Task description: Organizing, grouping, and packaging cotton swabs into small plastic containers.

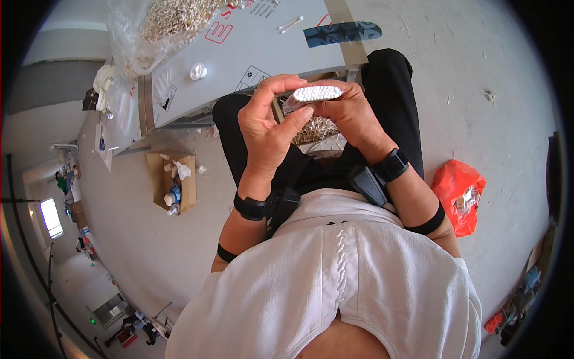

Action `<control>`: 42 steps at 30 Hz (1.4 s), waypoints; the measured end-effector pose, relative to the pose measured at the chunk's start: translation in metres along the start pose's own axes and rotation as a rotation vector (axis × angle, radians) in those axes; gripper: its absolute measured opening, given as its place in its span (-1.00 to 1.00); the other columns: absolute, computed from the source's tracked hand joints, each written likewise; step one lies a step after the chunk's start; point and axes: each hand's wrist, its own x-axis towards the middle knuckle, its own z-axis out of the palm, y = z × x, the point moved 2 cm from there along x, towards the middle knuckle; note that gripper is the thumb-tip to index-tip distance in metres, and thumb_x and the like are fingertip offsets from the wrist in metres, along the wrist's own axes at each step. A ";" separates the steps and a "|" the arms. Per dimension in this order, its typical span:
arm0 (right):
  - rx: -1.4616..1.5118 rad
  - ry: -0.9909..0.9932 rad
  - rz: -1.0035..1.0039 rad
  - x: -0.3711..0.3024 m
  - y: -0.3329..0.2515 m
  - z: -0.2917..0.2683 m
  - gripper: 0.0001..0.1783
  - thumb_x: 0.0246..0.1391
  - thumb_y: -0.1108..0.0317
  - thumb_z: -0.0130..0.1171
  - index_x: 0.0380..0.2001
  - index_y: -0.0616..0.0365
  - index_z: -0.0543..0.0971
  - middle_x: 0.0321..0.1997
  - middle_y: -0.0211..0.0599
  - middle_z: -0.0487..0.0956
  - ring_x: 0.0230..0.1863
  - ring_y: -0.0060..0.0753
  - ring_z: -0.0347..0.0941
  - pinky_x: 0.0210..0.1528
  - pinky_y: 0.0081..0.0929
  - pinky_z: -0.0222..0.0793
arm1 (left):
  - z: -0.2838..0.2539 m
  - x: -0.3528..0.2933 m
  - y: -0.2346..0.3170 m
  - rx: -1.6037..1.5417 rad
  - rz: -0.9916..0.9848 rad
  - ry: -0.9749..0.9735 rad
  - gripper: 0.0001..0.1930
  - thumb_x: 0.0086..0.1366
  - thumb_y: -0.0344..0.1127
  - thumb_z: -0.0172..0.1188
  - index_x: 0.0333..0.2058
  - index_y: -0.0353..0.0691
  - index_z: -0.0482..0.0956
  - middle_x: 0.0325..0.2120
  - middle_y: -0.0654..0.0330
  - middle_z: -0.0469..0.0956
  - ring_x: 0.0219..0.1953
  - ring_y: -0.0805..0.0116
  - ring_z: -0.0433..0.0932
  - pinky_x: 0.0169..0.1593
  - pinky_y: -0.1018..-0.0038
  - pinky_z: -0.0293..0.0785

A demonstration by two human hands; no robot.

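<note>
The left hand is curving its thumb and fingers around the near and far sides of a flat bundle of cotton swabs; the thumb and forefinger are standing apart by the bundle's thickness, with the thumb tip pressing near its lower edge and the fingers reaching along its upper edge. The right hand is clamping on the same bundle from the right, its fingers folding around the wrapped side. Clear wrapping is showing at the bundle's left end, and the packed white tips are facing up toward the head.

The bundle is hovering over the lap, between the knees and just off the table's near edge. Below it, a container of loose swabs is sitting partly hidden behind the hands. Black bands are circling both wrists, and black trousers are covering the legs.

Farther out, the table is carrying a small round white tub, a few loose swabs, a dark blue patterned strip and a large clear bag of swabs. On the floor, an open cardboard box is standing to the left, holding mixed items, and a red plastic bag is lying to the right.
</note>
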 end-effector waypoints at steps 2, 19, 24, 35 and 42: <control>0.037 0.015 0.024 0.001 0.001 -0.001 -0.71 -0.03 0.64 0.25 -0.17 0.25 0.66 -0.28 -0.33 0.68 -0.28 -0.54 0.58 -0.13 -0.59 0.50 | -0.002 0.000 -0.001 -0.031 0.003 0.015 -0.66 0.01 -0.56 0.33 -0.17 -0.33 0.57 -0.18 0.14 0.59 -0.01 0.34 0.51 0.14 0.42 0.34; -0.055 0.039 -0.062 0.004 0.005 -0.010 -0.74 0.02 0.64 0.22 -0.19 0.23 0.67 -0.21 -0.29 0.66 -0.17 -0.45 0.59 -0.02 -0.47 0.55 | -0.005 0.001 -0.008 0.017 0.017 0.029 -0.73 0.02 -0.65 0.31 -0.25 -0.33 0.62 -0.24 0.16 0.60 -0.09 0.39 0.53 0.03 0.51 0.39; -0.099 0.063 -0.091 0.005 0.005 -0.011 -0.73 0.00 0.65 0.23 -0.20 0.20 0.68 -0.23 -0.34 0.67 -0.18 -0.49 0.58 -0.02 -0.49 0.53 | -0.004 0.001 -0.008 -0.007 -0.016 0.056 -0.73 0.02 -0.64 0.32 -0.25 -0.32 0.63 -0.25 0.18 0.60 -0.11 0.40 0.53 0.03 0.51 0.39; -0.144 0.055 -0.113 0.001 -0.001 -0.007 -0.72 0.00 0.66 0.22 -0.19 0.18 0.69 -0.23 -0.33 0.68 -0.17 -0.51 0.58 -0.03 -0.53 0.52 | -0.001 0.002 -0.007 0.146 0.055 0.010 -0.72 -0.02 -0.62 0.36 -0.27 -0.30 0.64 -0.27 0.19 0.60 -0.16 0.37 0.56 0.00 0.48 0.45; -0.156 0.057 -0.133 0.003 0.002 -0.007 -0.74 -0.01 0.61 0.27 -0.20 0.20 0.69 -0.29 -0.32 0.68 -0.27 -0.57 0.57 -0.12 -0.58 0.50 | -0.002 0.002 -0.009 0.168 -0.004 0.009 -0.68 -0.04 -0.56 0.40 -0.24 -0.28 0.62 -0.26 0.23 0.61 -0.18 0.42 0.54 -0.04 0.49 0.45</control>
